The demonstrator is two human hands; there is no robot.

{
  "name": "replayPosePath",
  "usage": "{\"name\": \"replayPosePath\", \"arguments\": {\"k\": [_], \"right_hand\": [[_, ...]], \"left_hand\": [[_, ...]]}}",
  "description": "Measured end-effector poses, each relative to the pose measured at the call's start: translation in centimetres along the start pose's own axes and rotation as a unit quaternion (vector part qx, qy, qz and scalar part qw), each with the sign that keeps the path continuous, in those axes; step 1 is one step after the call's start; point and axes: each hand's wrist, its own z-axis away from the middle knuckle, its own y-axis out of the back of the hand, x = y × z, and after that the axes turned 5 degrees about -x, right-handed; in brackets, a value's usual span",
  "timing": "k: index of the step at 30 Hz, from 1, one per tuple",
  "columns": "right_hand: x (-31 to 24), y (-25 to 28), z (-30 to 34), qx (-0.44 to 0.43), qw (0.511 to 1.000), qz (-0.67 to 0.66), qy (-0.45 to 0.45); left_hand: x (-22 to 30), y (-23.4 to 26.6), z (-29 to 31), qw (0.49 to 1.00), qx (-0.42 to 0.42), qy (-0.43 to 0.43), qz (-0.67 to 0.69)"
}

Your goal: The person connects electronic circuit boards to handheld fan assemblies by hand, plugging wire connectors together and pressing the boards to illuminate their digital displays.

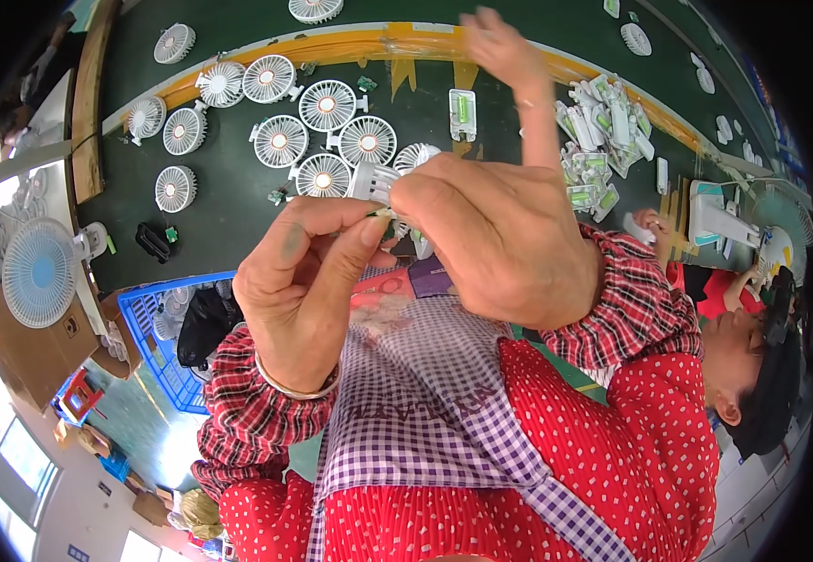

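My left hand (308, 281) pinches a tiny green part (383, 214) between thumb and forefinger, close to my right fingertips. My right hand (500, 244), curled with the back of the hand up, grips a small white fan (373, 183). Only its slotted white end shows; the rest is hidden behind the fingers. Both hands meet in front of my chest, over the near edge of the dark green table (228, 211). Just beyond them lie several white fan heads (329, 105) with round grilles, and small green circuit boards (366, 83) lie among these.
A pile of white-and-green handle pieces (603, 126) lies at right, and a single handle piece (462, 114) lies ahead. Another person's hand (505, 51) reaches across the table. At left are a blue basket (158, 351), a larger fan (41, 267) and a black object (153, 243).
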Motion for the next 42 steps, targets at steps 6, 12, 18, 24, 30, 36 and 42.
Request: {"name": "replayPosePath", "arguments": {"k": [6, 12, 18, 24, 30, 36, 42], "right_hand": [[0.2, -0.9, 0.0, 0.027, 0.999, -0.007, 0.027], [1.4, -1.3, -0.3, -0.028, 0.993, -0.107, -0.046], [1.2, -1.3, 0.0, -0.002, 0.980, -0.184, -0.075], [0.8, -1.5, 0.2, 0.008, 0.985, -0.158, -0.074], [0.4, -1.9, 0.7, 0.049, 0.984, -0.160, -0.064], [0.5, -1.9, 1.2, 0.007, 0.989, -0.137, -0.060], [0.3, -2.7, 1.6, 0.033, 0.992, -0.115, -0.034]], "left_hand": [[-0.2, -0.4, -0.4, 0.998, 0.015, -0.031, -0.044], [-0.2, 0.1, -1.4, 0.997, 0.029, 0.061, 0.049], [-1.1, 0.2, -0.3, 0.994, 0.022, 0.040, 0.099], [-1.1, 0.2, -0.1, 0.996, 0.013, 0.031, 0.078], [-1.4, -0.2, 0.3, 0.999, 0.029, -0.010, 0.022], [-1.5, -0.4, 0.5, 0.999, 0.027, 0.002, 0.024], [-1.9, -0.9, 0.8, 0.999, 0.039, -0.020, -0.011]]}}
